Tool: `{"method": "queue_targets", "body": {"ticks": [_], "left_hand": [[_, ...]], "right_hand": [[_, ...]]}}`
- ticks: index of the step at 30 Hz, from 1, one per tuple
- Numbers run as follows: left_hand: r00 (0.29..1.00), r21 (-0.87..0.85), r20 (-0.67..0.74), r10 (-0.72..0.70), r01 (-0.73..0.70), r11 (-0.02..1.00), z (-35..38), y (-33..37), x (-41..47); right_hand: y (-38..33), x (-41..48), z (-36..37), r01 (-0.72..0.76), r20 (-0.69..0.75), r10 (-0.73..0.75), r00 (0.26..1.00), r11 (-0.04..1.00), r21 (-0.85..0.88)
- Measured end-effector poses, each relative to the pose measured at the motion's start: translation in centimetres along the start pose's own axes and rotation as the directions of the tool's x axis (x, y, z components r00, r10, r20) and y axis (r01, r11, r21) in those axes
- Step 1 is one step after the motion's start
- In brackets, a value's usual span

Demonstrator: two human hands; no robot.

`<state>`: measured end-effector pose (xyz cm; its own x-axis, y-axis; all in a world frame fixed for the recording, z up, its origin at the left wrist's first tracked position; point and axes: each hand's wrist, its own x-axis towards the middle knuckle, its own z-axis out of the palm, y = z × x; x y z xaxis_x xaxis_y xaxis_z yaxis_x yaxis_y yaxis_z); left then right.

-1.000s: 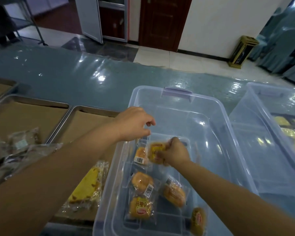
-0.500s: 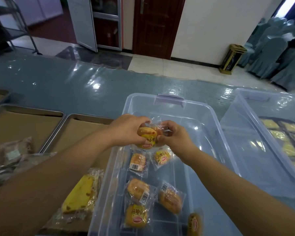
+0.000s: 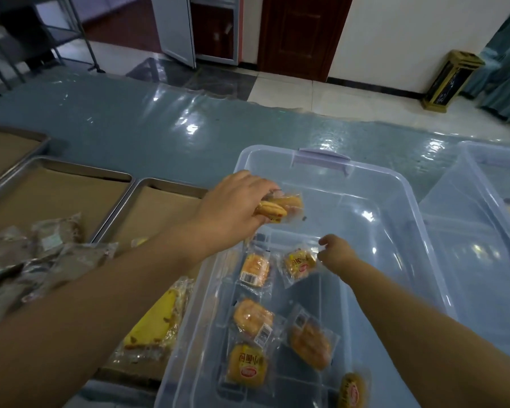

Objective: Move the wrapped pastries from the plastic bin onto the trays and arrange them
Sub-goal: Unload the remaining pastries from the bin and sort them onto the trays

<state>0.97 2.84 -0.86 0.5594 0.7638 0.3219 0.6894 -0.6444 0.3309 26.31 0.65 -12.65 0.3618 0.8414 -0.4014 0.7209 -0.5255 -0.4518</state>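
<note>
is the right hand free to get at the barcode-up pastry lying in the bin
Probably yes. The right hand is already pinching another wrapped pastry right beside the barcode-up pastry in the plastic bin, with nothing lying over it; it would likely need to release first.

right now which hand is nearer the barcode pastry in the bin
Right. The right hand is beside the barcode pastry, one pastry over; the left hand is lifted above it, holding two pastries.

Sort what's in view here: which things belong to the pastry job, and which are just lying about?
Belongs to the job:
- left hand, holding wrapped buns
- right hand, pinching a wrapped pastry
- clear bin with loose pastries
- paper-lined trays
- yellow cake slice on the near tray

Lying about:
- second bin
- gold floor bin
- metal rack
</note>
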Motion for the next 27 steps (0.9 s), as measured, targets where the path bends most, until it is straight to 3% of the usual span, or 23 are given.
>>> {"method": "queue_targets", "body": {"ticks": [7, 10, 13, 15, 17, 19, 23, 27], "left_hand": [[0.997, -0.010, -0.076, -0.033, 0.033, 0.999, -0.2, 0.1, -0.5], [0.995, -0.041, -0.086, -0.054, 0.050, 0.998, -0.2, 0.0, -0.6], [0.992, -0.047, -0.102, -0.077, 0.073, 0.996, -0.3, 0.2, -0.7], [0.990, -0.013, -0.126, -0.071, 0.070, 0.998, -0.4, 0.4, -0.8], [0.985, 0.025, -0.161, -0.067, 0.072, 0.997, -0.6, 0.5, -0.9], [0.979, 0.037, -0.189, -0.081, 0.090, 0.995, -0.7, 0.5, -1.0], [0.977, 0.048, -0.195, -0.090, 0.101, 0.994, -0.8, 0.5, -1.2], [0.978, 0.042, -0.187, -0.095, 0.105, 0.994, -0.7, 0.5, -1.1]], "right_hand": [[-0.4, 0.6, 3.8, 0.163, 0.089, -0.150, 0.985, 0.974, -0.156], [-0.9, 0.6, 3.6, 0.095, 0.158, -0.078, 0.984, 0.990, -0.101], [-1.8, 0.2, 2.3, 0.018, 0.187, 0.018, 0.982, 0.982, -0.187], [-2.7, 0.2, 1.6, 0.010, 0.089, -0.007, 0.996, 0.999, -0.039], [-3.6, -0.3, 1.2, -0.015, 0.002, 0.016, 1.000, 0.929, 0.369], [-4.4, -1.2, 1.4, 0.011, 0.063, -0.051, 0.997, 0.858, 0.514], [-5.2, -2.8, 4.3, 0.112, 0.321, -0.223, 0.920, 0.937, 0.331], [-5.5, -1.9, 7.0, 0.254, 0.203, -0.248, 0.947, 0.967, -0.005]]}}
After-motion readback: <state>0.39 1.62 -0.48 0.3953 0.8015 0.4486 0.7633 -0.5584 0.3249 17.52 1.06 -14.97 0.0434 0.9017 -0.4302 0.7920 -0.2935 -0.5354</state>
